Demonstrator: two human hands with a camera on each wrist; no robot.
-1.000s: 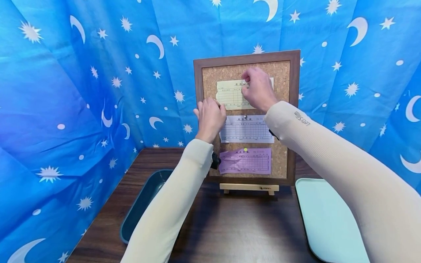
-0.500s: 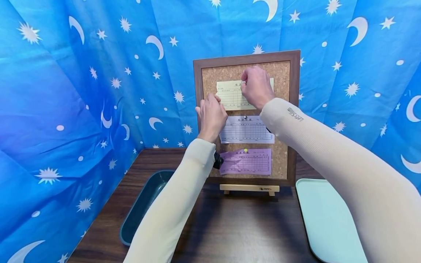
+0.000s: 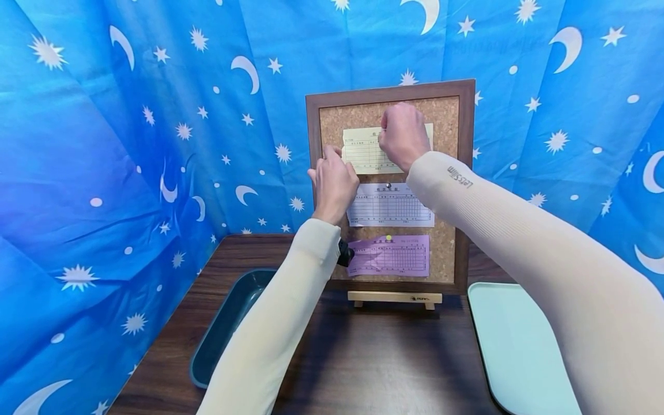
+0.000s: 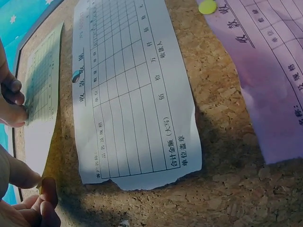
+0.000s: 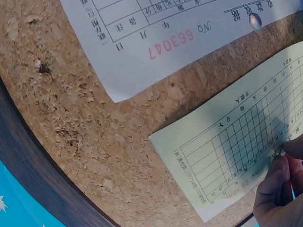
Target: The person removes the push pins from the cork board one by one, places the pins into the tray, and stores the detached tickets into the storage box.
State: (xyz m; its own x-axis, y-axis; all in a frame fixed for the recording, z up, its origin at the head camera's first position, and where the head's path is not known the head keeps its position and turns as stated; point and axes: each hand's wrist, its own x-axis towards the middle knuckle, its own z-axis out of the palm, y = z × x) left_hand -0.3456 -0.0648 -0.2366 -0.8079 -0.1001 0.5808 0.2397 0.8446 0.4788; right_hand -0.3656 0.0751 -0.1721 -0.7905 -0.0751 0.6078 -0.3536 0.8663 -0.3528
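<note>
A pale yellow receipt slip (image 3: 360, 153) lies against the upper part of a framed cork board (image 3: 441, 253). My left hand (image 3: 334, 183) pinches the slip's left lower corner between thumb and finger, as the left wrist view shows. Over the slip's top middle, my right hand (image 3: 403, 135) has thumb and fingertips together, covering the spot where a push pin sits. The pin itself is hidden behind the fingers. Below hangs a white receipt slip (image 4: 128, 109) with a silver push pin (image 3: 388, 185). Lowest is a purple receipt slip (image 3: 399, 262), held by a yellow push pin (image 3: 388, 237).
The board leans on a small wooden easel (image 3: 394, 297) on a dark wood table (image 3: 384, 357). A dark teal tray (image 3: 207, 340) stands at left, partly behind the left sleeve. At right is a pale mint tray (image 3: 510, 346). A blue star-and-moon curtain (image 3: 280, 75) hangs behind.
The right hand's fingers have closed over the pin that showed between them a second ago, and its wrist has turned slightly left. The left hand has shifted a little upward along the slip's edge.
</note>
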